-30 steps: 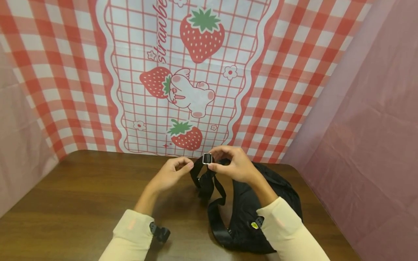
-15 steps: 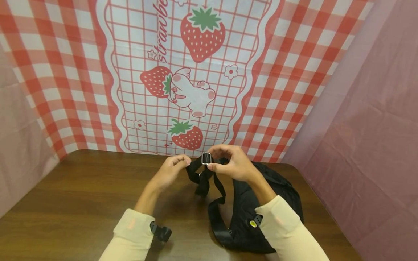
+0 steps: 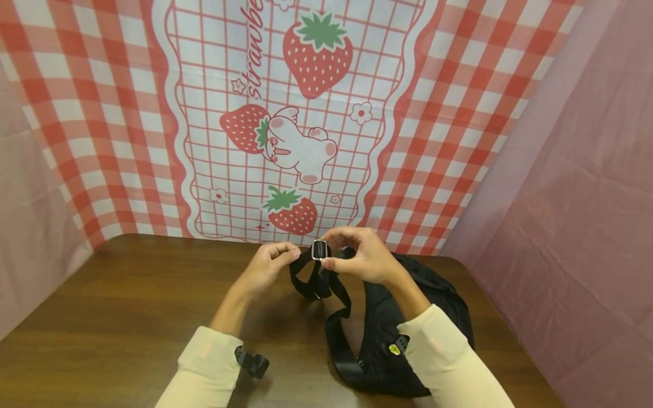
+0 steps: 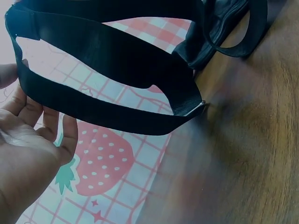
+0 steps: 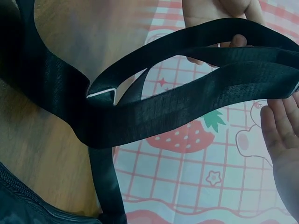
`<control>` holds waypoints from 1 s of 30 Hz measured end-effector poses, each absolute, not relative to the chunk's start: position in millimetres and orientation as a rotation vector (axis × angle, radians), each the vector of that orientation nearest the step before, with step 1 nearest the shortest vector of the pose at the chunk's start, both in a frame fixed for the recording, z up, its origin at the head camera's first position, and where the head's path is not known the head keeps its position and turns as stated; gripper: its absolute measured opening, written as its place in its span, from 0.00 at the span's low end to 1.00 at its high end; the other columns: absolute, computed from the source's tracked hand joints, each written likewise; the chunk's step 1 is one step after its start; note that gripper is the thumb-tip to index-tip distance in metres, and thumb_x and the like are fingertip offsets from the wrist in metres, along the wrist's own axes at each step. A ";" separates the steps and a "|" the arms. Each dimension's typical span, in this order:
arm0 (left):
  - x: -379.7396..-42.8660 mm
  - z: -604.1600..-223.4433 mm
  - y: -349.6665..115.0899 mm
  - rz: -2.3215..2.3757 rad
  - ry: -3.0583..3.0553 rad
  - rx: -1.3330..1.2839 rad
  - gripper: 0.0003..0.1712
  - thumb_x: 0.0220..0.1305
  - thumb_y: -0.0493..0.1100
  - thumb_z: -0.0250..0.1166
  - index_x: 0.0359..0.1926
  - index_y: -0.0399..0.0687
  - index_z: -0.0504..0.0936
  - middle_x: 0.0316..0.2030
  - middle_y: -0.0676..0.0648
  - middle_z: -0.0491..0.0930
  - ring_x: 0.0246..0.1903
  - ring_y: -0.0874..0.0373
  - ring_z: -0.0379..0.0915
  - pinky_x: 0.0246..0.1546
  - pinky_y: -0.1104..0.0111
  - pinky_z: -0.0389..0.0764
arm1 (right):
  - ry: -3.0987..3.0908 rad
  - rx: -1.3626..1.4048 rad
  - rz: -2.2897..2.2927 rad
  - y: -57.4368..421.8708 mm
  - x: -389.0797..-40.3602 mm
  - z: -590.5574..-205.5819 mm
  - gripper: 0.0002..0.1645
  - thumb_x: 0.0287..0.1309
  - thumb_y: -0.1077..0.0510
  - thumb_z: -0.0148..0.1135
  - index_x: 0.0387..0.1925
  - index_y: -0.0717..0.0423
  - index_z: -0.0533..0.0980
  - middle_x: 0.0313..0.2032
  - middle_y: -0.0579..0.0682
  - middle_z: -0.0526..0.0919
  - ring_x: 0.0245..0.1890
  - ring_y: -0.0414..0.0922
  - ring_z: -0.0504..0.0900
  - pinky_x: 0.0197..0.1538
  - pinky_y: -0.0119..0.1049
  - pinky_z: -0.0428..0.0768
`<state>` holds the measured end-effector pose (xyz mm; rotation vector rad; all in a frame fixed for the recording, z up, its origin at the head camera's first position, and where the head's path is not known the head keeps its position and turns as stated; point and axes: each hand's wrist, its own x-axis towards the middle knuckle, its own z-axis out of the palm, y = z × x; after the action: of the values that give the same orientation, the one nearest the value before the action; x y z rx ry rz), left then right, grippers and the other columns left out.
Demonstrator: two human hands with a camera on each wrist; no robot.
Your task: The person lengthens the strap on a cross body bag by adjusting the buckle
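Note:
A black bag (image 3: pixel 388 323) lies on its side on the table, with its black webbing strap (image 3: pixel 336 334) raised from it. My right hand (image 3: pixel 369 258) holds a silver square strap buckle (image 3: pixel 319 249) between thumb and fingers. To its left, my left hand (image 3: pixel 267 269) pinches the strap at the edge of a hanging loop. In the left wrist view the strap (image 4: pixel 103 112) runs from the left hand's fingers (image 4: pixel 70 140) down to a metal ring. That metal ring (image 5: pixel 103 93) also shows in the right wrist view, below the loop and away from both hands.
The brown wooden table (image 3: pixel 127 317) spreads beneath. A red-checked strawberry cloth (image 3: pixel 285 141) hangs behind its far edge, and a pink cloth (image 3: pixel 571 198) lines the right side. A zipper (image 5: pixel 28 196) on the bag appears in the right wrist view.
The buckle and right fingers have shifted slightly left. The left hand has come onto the strap, widening the loop to the left, and the lower ring now hangs lower.

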<state>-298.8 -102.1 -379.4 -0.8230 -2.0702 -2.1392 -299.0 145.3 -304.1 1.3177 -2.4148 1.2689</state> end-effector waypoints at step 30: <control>-297.6 -381.8 -87.7 -2.386 -1.888 -0.785 0.11 0.76 0.40 0.56 0.43 0.42 0.85 0.36 0.54 0.85 0.43 0.59 0.78 0.56 0.60 0.74 | -2.401 1.369 1.196 137.3 -302.6 -310.7 0.17 0.58 0.57 0.74 0.49 0.53 0.84 0.37 0.44 0.88 0.38 0.42 0.85 0.45 0.43 0.83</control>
<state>-297.6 -87.7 -381.8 -0.7847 -1.8884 -2.3861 -302.6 137.3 -310.7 1.3695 -2.4007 1.1955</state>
